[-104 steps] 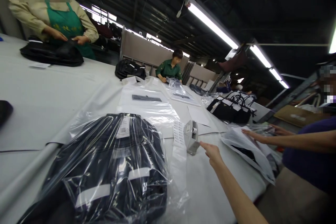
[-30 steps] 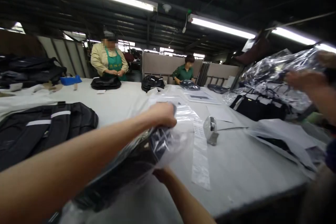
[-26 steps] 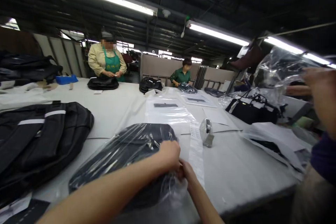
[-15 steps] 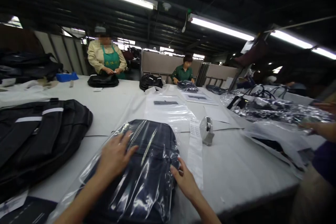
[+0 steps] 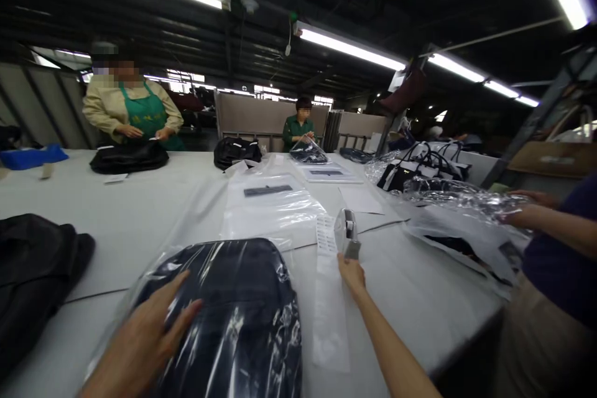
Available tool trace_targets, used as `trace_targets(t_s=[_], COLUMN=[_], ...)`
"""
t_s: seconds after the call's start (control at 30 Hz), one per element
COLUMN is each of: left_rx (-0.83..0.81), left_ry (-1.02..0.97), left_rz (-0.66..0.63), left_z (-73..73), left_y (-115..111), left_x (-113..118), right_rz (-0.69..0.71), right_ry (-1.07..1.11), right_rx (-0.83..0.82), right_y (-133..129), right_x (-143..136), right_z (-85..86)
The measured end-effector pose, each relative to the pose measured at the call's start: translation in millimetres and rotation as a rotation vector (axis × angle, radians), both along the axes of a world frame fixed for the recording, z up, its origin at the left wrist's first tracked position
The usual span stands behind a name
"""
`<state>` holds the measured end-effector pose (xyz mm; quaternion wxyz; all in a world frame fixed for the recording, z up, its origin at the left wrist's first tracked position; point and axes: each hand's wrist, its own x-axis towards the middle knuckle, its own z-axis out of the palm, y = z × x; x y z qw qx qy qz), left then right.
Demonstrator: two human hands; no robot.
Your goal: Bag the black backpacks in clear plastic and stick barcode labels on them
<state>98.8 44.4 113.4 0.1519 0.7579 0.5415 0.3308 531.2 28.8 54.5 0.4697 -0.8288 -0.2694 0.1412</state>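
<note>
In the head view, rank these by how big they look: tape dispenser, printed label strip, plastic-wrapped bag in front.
1. Plastic-wrapped bag
2. Printed label strip
3. Tape dispenser
Nearness to the camera helps the bag look bigger.

Navy-black bag [image 5: 237, 305] — grey tape dispenser [image 5: 346, 234] — white, dark-printed label strip [image 5: 325, 240]
</note>
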Motion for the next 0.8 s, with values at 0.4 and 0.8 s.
trace_targets(t_s=[0.4, 0.8], left_rx=[-0.617, -0.762], left_ry=[-0.418, -0.668], left_rz=[-0.502, -0.682], left_z=[-58.4, -95.3], left_y=[81, 72], left_x=[304, 320], right_rz=[0.256, 0.514], right_ry=[0.407, 0.358], right_rx=[0.240, 0.341], right_y=[-3, -11], right_x=[17, 31], right_z=[-43.4, -32.3])
